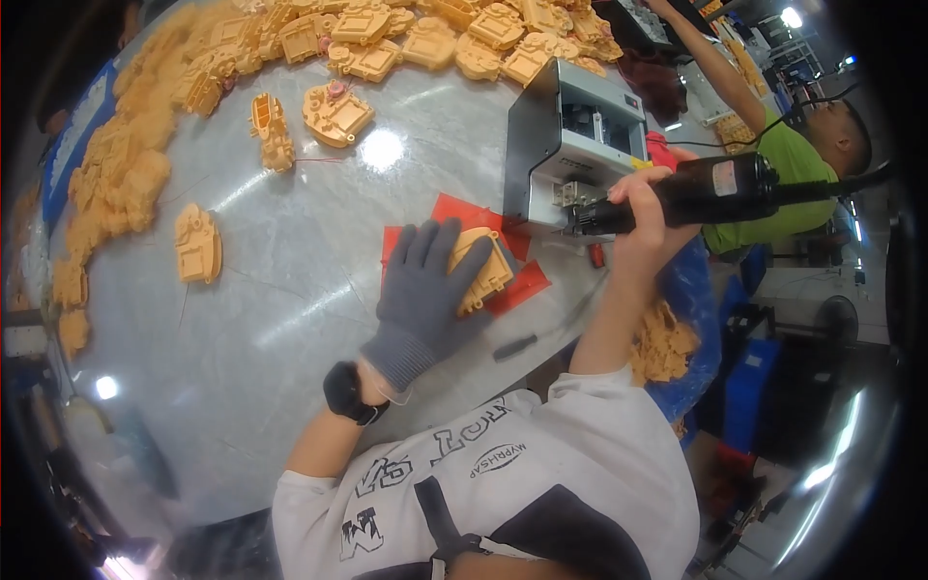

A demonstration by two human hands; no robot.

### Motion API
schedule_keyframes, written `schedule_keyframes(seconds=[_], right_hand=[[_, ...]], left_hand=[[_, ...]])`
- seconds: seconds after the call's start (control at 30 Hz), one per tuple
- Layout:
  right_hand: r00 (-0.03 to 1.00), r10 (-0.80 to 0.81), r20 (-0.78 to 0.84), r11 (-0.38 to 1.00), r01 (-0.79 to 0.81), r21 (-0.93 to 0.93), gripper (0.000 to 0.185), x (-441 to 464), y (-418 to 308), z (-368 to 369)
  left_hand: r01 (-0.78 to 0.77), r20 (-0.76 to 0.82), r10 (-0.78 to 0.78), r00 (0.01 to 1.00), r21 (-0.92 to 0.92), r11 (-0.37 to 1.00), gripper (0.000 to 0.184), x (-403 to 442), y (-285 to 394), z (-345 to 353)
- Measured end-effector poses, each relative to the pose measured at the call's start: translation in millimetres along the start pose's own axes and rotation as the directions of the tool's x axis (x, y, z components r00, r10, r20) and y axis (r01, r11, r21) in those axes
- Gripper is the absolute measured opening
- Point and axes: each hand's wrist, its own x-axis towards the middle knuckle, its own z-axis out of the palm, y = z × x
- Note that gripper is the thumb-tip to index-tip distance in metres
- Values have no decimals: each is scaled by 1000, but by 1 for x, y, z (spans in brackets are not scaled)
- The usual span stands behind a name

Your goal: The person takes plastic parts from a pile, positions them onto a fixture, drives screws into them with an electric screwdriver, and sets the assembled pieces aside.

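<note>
My left hand [425,290], in a grey knitted glove, lies over a yellow plastic housing [486,273] and holds it down, thumb across its top; part of the housing is hidden under the fingers. Beneath it are red sheets [527,282] on the grey tabletop. My right hand [646,208] is bare and wrapped around a black electric screwdriver [715,190], held sideways. Its tip points left, at the front of a grey and black box-shaped machine [604,106], probably a screw feeder; whether the two touch I cannot tell.
Yellow housings [362,58] are heaped along the far and left table edges. Single housings [198,244] lie nearer. A small dark-handled tool [514,347] rests near the front edge. A person in a green shirt [783,179] works at the right. More yellow parts [665,343] sit in a blue bag.
</note>
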Motion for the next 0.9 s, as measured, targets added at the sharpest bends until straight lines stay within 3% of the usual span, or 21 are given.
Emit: schedule_keyframes(seconds=[0.1, 0.23, 0.3, 0.43, 0.57, 0.9], right_hand=[[1000, 25, -4, 1000, -25, 18, 43, 3, -2, 3], [995, 69, -66, 997, -67, 31, 42, -3, -8, 4], [992, 125, -1, 987, -125, 97, 44, -21, -22, -5], [980, 42, 193, 935, -107, 338, 53, -62, -40, -10], [965, -14, 262, 937, -78, 340, 51, -70, -36, 10], [947, 48, 319, 941, -150, 302, 44, -70, -23, 26]], left_hand=[[-19, 66, 15, 998, 62, 998, 72, 1, -6, -1], [16, 15, -17, 1000, 95, 995, 78, -7, -1, -3], [77, -181, -106, 978, -162, 984, 80, -23, -2, 6], [79, -291, -143, 946, -219, 973, 77, -42, -7, 35], [30, -319, -96, 943, -206, 978, 75, -40, -14, 35], [76, -284, -142, 948, -231, 970, 73, -46, -15, 34]])
